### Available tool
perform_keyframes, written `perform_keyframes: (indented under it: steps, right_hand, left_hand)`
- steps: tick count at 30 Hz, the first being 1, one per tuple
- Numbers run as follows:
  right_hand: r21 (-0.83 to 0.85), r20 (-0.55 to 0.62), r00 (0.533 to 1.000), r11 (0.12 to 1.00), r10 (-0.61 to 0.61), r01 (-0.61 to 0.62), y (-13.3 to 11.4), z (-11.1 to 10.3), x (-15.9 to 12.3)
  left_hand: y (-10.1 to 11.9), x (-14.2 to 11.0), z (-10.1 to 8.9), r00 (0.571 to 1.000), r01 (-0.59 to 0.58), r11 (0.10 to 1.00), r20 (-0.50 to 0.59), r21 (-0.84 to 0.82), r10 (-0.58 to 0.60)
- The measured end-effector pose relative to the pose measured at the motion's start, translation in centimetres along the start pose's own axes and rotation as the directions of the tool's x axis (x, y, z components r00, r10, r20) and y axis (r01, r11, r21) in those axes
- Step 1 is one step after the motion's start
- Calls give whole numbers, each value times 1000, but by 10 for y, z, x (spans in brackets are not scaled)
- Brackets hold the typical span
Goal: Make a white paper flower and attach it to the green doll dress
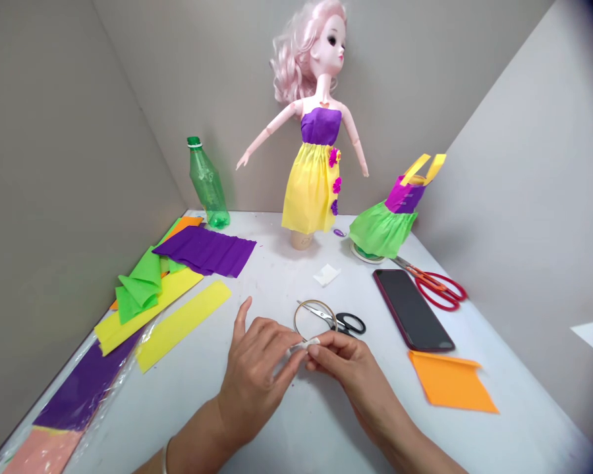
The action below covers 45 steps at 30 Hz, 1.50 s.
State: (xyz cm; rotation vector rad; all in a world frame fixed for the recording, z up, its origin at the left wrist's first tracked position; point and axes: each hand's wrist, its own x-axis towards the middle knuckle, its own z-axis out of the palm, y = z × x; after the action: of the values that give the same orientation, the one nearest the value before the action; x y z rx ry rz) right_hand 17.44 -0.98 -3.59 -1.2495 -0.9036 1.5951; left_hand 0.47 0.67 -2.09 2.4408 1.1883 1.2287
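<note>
Lower centre of frame: my left hand and right hand pinched a soft white strip, light and easily creased, at the base of a thin hoop; likely best held by its ends.

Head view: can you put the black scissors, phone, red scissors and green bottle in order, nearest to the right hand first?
From the right hand:
1. black scissors, just ahead of it
2. phone, ahead and to the right
3. red scissors, right of the phone
4. green bottle, far back on the left
</note>
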Motion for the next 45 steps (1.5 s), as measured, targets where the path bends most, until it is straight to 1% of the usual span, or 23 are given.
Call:
perform_keyframes:
  steps: [9,26,35,45]
  right_hand:
    - [-52,10,1000,999,-14,15,-1,0,0]
    - [-80,16,999,996,-32,33,-4,1,-1]
    - [-52,17,1000,999,-17,18,-4,1,-2]
    - [-43,15,1000,999,-15,15,-5,1,-1]
  left_hand:
    - [-5,-1,1,1000,-10,1000,2,0,10]
    - [-4,-2,2,998,57,994,24,-93,-55]
    - [-10,-5,5,992,129,973,40,-193,-123]
    - [-12,-6,5,992,125,970,40,-209,-119]
